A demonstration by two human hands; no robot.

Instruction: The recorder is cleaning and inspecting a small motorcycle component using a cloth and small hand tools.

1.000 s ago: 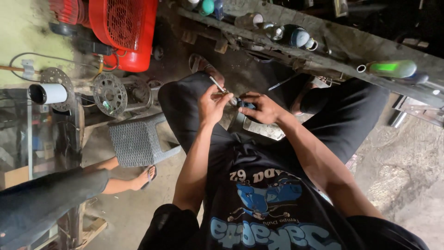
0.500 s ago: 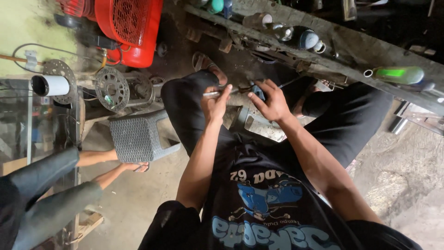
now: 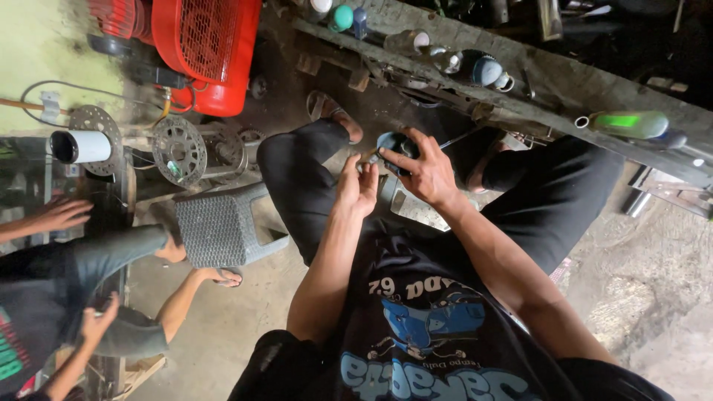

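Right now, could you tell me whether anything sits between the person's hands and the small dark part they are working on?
Nothing visible does. The right hand already grips the small dark part, and the left hand sits right beside it, fingers close to it above the knees.

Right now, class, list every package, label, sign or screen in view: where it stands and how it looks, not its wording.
Green-labelled bottle: lying on the ledge, upper right; cylinder, green band.
Teal-capped container: ledge, top centre; round cap.
White roll: far left; white cylinder, dark hollow end.
No signs or screens.
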